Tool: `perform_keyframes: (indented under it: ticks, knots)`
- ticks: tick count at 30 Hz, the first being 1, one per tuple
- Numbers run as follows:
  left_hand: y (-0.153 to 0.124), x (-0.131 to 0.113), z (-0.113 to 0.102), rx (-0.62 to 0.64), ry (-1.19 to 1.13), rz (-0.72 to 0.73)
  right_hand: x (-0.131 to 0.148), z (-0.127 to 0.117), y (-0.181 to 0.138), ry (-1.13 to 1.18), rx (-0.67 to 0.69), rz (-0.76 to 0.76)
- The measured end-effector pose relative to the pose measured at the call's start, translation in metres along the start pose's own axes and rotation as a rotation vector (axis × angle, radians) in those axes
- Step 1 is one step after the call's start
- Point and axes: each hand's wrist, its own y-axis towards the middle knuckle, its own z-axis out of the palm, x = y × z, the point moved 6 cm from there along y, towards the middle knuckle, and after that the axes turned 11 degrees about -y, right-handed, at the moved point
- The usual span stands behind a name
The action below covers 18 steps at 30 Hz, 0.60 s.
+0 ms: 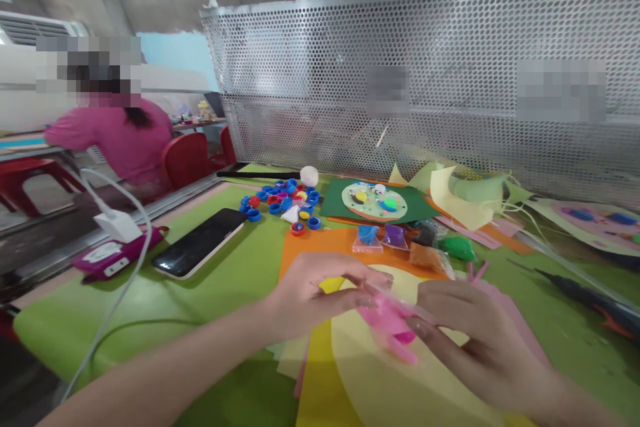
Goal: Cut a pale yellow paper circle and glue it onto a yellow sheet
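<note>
My left hand [313, 290] and my right hand [473, 337] meet over the table's front. Together they pinch a small clear packet of bright pink clay [387, 323] between their fingertips. Under them lie yellow foam sheets [380, 380] on an orange sheet [305, 243]. Beyond my hands sit small bags of blue clay [367, 235], purple clay [395, 235], orange clay [425, 257] and green clay [457, 248].
Several bottle caps [283, 200] lie by a white ball [309, 175]. A decorated round plate [375, 201] rests on dark green foam. A phone [200, 242], a magenta power bank [117, 255] with white cable and a glue gun [593, 300] lie around. A perforated metal screen [425, 80] stands behind. A person in pink [117, 137] sits left.
</note>
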Motion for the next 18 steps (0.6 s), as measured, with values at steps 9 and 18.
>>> perform_keyframes:
  ticks: [9,18]
  knots:
    - [-0.008,-0.028,0.007,0.119,0.169,0.367,0.012,-0.004,-0.008,-0.230,-0.051,-0.149]
    - [0.004,-0.010,-0.019,-0.123,0.407,0.163,-0.009,-0.002,-0.007,0.069,-0.037,0.225]
